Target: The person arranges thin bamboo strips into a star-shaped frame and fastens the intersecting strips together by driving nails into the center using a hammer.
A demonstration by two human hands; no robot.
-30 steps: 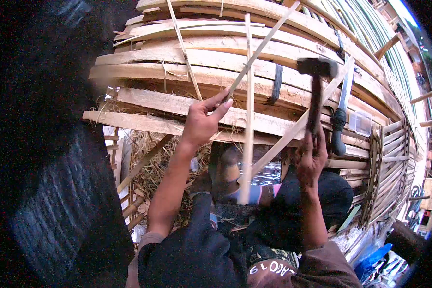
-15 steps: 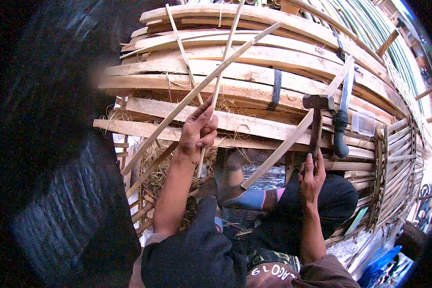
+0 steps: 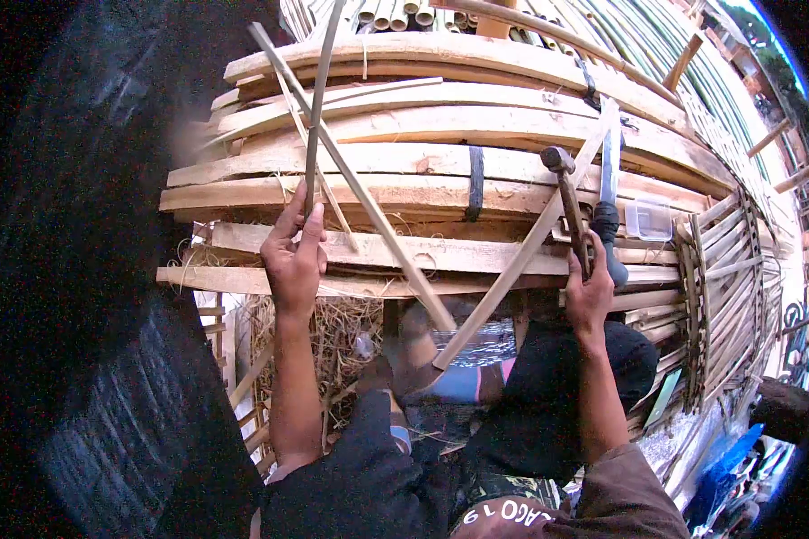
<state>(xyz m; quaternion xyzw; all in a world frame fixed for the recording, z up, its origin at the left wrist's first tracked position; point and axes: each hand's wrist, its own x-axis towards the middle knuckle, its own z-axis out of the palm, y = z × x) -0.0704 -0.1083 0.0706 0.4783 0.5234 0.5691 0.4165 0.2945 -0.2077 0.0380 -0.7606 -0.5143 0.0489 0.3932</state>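
My left hand [image 3: 294, 259] is closed on a narrow bamboo strip [image 3: 315, 108] that rises upward from the fingers. Across it runs a wider pale strip [image 3: 368, 207], slanting down to the right. A thinner strip [image 3: 336, 199] also slants behind them; whether the pieces are fastened together I cannot tell. In my right hand [image 3: 590, 289] is a hammer [image 3: 568, 193], gripped by its handle with the head up. Close behind the hammer lies a long knife [image 3: 609, 162] with a dark wrapped handle. Another flat strip [image 3: 526, 247] lies diagonally beside the hammer.
Stacked wooden slats [image 3: 395, 157] form the bench before me, with a black band [image 3: 475, 184] around some. A clear plastic box [image 3: 649, 221] sits at the right. Bamboo poles [image 3: 395, 13] lie beyond. Shavings [image 3: 333, 341] are heaped below, and dark sheeting [image 3: 117, 386] hangs at the left.
My left hand has moved left, and the strips with it have turned to a new angle. My right hand keeps hold of the hammer, whose head has rotated and tilted left.
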